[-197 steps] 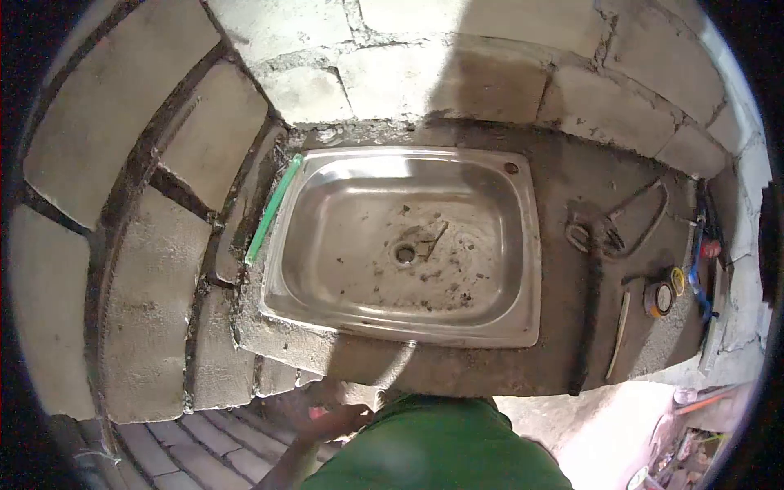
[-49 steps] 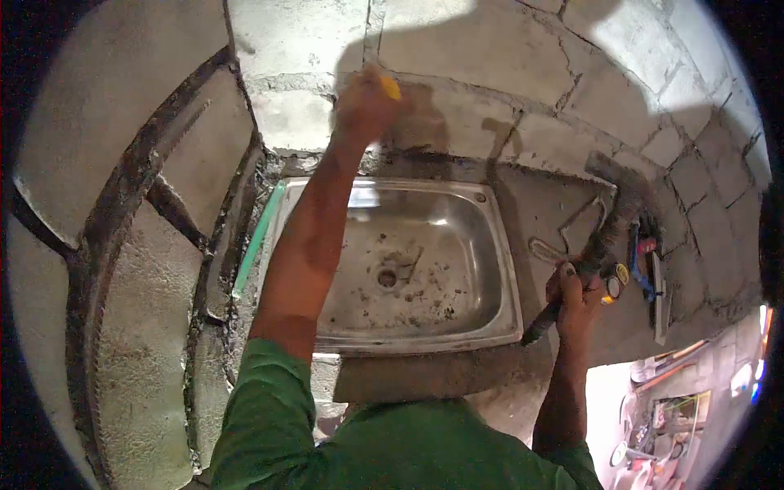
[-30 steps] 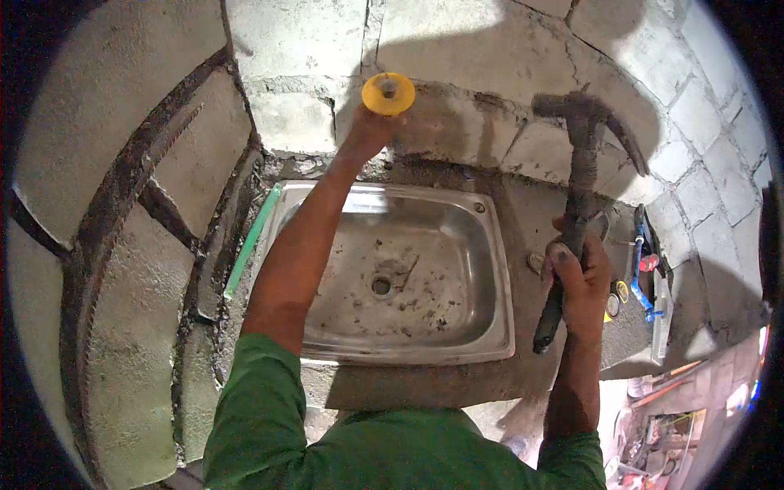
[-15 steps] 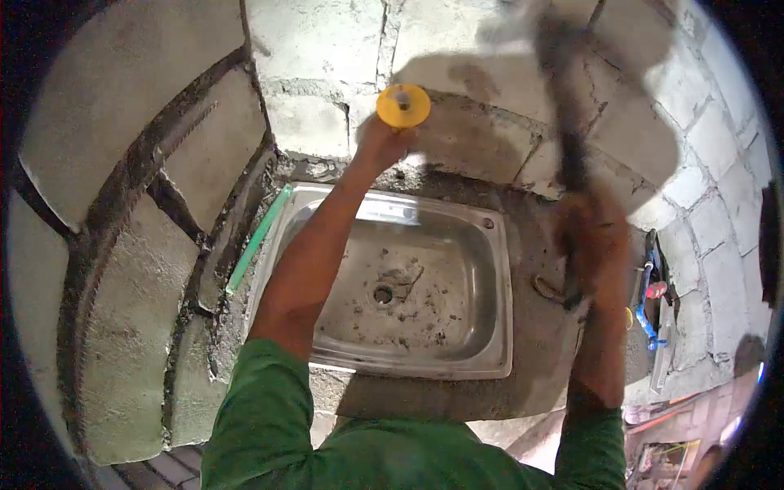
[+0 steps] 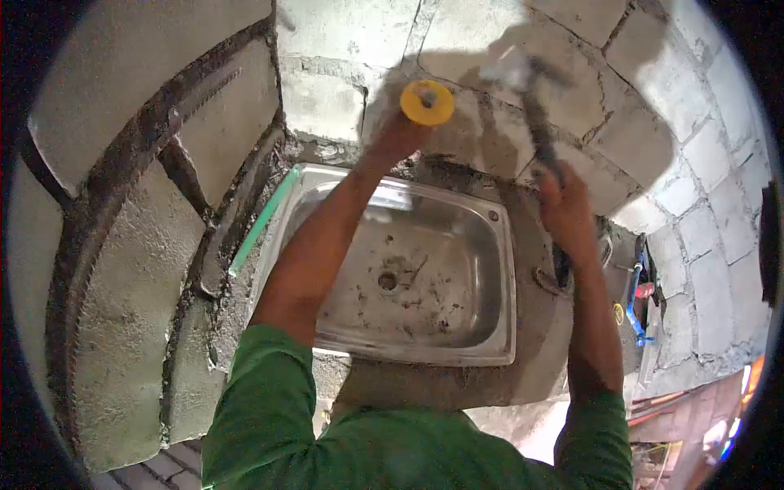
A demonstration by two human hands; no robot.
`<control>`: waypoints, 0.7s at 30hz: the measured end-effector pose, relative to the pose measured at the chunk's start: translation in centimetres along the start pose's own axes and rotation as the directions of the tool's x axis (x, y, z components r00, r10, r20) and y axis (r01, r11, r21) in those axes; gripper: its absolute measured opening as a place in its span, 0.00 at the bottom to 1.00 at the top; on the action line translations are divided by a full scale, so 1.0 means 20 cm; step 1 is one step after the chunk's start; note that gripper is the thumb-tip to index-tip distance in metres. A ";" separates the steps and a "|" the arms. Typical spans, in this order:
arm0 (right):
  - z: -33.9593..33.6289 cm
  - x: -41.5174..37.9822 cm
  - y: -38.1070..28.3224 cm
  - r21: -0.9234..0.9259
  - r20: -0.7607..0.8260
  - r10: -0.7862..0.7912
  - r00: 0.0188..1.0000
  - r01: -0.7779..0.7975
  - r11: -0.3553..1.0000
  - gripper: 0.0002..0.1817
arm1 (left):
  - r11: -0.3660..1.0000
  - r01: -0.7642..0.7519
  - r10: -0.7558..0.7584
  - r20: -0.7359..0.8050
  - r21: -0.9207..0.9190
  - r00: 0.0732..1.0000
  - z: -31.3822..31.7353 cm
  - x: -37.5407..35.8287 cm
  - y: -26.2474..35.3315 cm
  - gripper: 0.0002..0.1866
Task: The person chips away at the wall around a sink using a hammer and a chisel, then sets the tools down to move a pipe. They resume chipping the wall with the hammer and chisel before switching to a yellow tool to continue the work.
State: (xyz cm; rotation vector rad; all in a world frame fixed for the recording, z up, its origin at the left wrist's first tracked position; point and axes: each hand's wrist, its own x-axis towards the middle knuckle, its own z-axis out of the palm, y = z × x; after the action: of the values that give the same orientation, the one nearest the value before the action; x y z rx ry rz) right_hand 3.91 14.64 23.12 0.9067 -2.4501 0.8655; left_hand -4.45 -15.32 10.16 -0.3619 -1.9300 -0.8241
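My left hand [image 5: 398,140] is closed around a chisel with a round yellow hand guard [image 5: 427,103], held against or close to the block wall behind the sink. The guard faces me, and the chisel's tip is hidden behind it. In my right hand [image 5: 569,208] is a hammer [image 5: 539,122], gripped by its dark handle. Its blurred metal head is raised to the right of the chisel, apart from it. Below both arms sits a stainless steel sink [image 5: 508,278], its basin strewn with grit and mortar crumbs.
A green strip [image 5: 265,220] lies along the sink's left edge. Right of the sink, a curved metal piece [image 5: 549,282] rests on the concrete counter [image 5: 531,343]. Farther right are a blue tool [image 5: 635,302] and a red item [image 5: 644,290]. Block walls [image 5: 122,302] rise around the counter.
The hammer has swung down and left, bringing its head nearer the chisel. The whole view has shifted slightly; my left hand keeps its hold on the chisel.
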 end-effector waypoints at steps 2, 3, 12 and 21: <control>-0.21 0.03 -0.14 -0.020 -0.086 -0.065 0.994 0.063 0.998 0.16 | 0.998 0.040 -0.036 0.094 -0.042 0.995 0.07 -0.01 0.00 0.16; -0.34 0.03 -0.38 0.121 -0.083 0.296 0.951 -0.286 0.951 0.16 | 0.998 0.036 -0.031 0.097 -0.050 0.995 0.07 0.01 0.04 0.16; 0.08 -0.04 0.11 -0.332 -0.068 0.005 0.998 -0.028 0.943 0.14 | 0.996 0.085 -0.081 0.094 -0.034 0.992 0.14 -0.03 -0.01 0.19; -0.64 -0.01 -0.48 -0.197 -0.549 -0.030 0.835 -0.094 0.976 0.15 | 0.985 -0.023 0.043 0.115 -0.170 0.992 0.13 0.06 0.00 0.18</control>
State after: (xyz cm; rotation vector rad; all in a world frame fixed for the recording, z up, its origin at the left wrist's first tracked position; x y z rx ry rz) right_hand 12.46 17.51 36.43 0.4508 -2.0019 0.7242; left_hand -6.72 -13.71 10.42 -0.5537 -1.9631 -0.9658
